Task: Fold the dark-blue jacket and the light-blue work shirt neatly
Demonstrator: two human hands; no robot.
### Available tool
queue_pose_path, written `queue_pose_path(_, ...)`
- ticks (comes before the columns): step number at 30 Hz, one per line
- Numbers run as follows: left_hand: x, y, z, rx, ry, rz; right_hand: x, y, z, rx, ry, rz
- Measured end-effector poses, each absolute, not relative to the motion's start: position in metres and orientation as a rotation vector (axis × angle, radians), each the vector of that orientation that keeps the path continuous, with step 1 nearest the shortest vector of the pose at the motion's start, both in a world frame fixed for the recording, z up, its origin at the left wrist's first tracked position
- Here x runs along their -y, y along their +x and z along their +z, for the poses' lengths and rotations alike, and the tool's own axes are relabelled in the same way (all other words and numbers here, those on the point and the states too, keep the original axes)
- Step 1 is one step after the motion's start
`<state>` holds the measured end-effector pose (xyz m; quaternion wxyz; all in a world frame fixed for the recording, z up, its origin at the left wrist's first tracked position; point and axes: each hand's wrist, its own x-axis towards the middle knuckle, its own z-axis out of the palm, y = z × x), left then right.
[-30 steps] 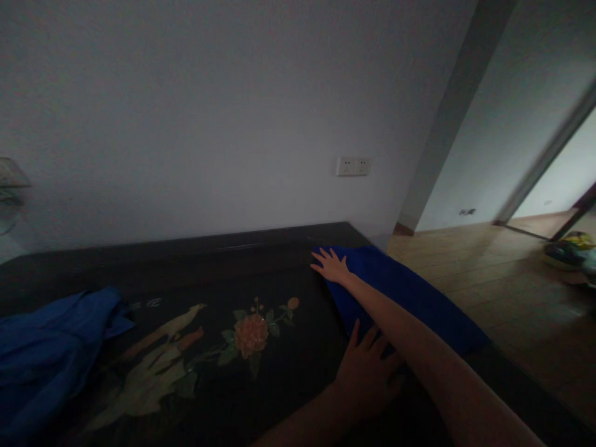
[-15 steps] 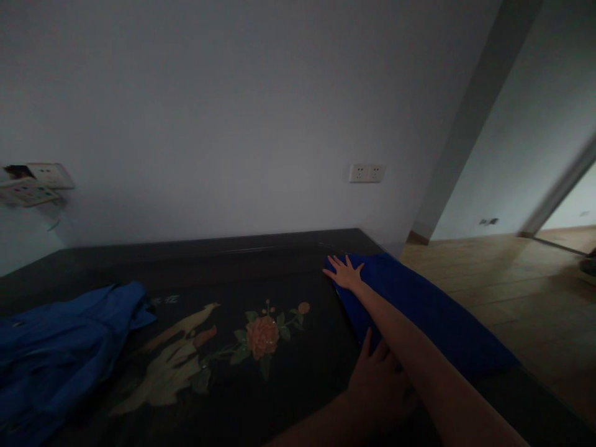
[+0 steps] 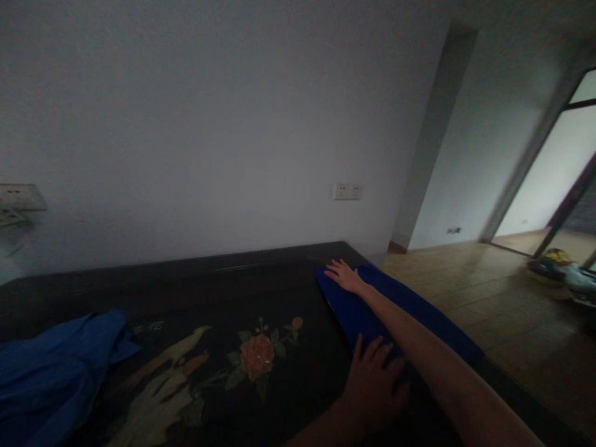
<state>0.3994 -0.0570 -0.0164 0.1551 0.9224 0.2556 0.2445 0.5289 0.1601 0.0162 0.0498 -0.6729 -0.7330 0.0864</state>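
A blue cloth [image 3: 419, 310] lies flat in a long, narrow shape along the right end of the dark tabletop [image 3: 223, 304]. My right hand [image 3: 343, 276] rests on its far end, palm down, with fingers spread. Nearer to me, my left hand [image 3: 372, 379] is at the cloth's near left corner, its fingers apart and touching the fabric. Shadow blurs the lower part of that hand, and my right forearm covers part of the cloth. Neither hand grips anything that I can see.
A crumpled blue garment [image 3: 60, 366] lies at the table's left. Flower [image 3: 257, 358] and bird pictures decorate the tabletop. Behind is a pale wall with a double socket [image 3: 347, 192]. Wooden floor [image 3: 447, 279] and a heap of things [image 3: 559, 267] are at right.
My right hand has slid slightly right and inward from the cloth's far left corner, which now shows. My left hand stays by the near corner. The camera view has shifted.
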Motion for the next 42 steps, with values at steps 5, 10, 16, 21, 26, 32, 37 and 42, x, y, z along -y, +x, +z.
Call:
queue_pose_path(5, 0.060, 0.402, -0.020, -0.830, 2.595, 0.776, -0.099, 0.568, 0.008, 2.152, -2.173, 0.231)
queue_pose_path(10, 0.062, 0.404, -0.025, -0.839, 2.666, 0.704, -0.073, 0.578, -0.016, 2.116, -2.266, 0.255)
queue_pose_path(16, 0.060, 0.404, -0.026, -0.825, 2.670, 0.651, -0.112, 0.585, -0.033, 1.990, -2.378, 0.245)
queue_pose_path(21, 0.059, 0.404, -0.024, -0.816, 2.659, 0.639, -0.143, 0.599, -0.042, 1.882, -2.451, 0.191)
queue_pose_path(26, 0.056, 0.404, -0.023, -0.803, 2.644, 0.616, -0.156, 0.600, -0.046, 1.788, -2.478, 0.051)
queue_pose_path(32, 0.057, 0.405, -0.022, -0.804, 2.636, 0.632, -0.155, 0.586, -0.037, 1.833, -2.357, -0.159)
queue_pose_path(37, 0.057, 0.406, -0.023, -0.805, 2.635, 0.660, -0.156, 0.592, -0.028, 1.784, -2.390, -0.227)
queue_pose_path(42, 0.057, 0.408, -0.026, -0.816, 2.633, 0.677, -0.156, 0.615, -0.037, 1.546, -2.608, -0.008)
